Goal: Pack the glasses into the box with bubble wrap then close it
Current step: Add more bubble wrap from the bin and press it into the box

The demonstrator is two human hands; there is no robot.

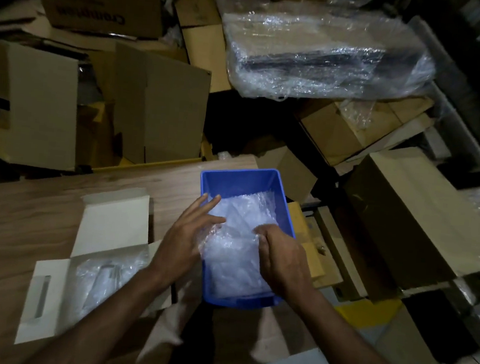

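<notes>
A blue plastic bin (242, 179) stands on the wooden table (27, 215), filled with crumpled bubble wrap (236, 239). My left hand (187, 235) lies on the wrap's left side with its fingers straight. My right hand (281, 261) has its fingers curled into the wrap near the bin's right wall. An open white cardboard box (110, 222) lies flat to the left, its flaps spread. Inside it sits a bubble-wrapped bundle (102, 277). I cannot make out any glasses through the wrap.
Brown cardboard boxes (158, 110) crowd the space behind the table. A large plastic-wrapped package (325, 55) lies at the back right. More cartons (404, 213) stack up on the right, close to the bin. The room is dim.
</notes>
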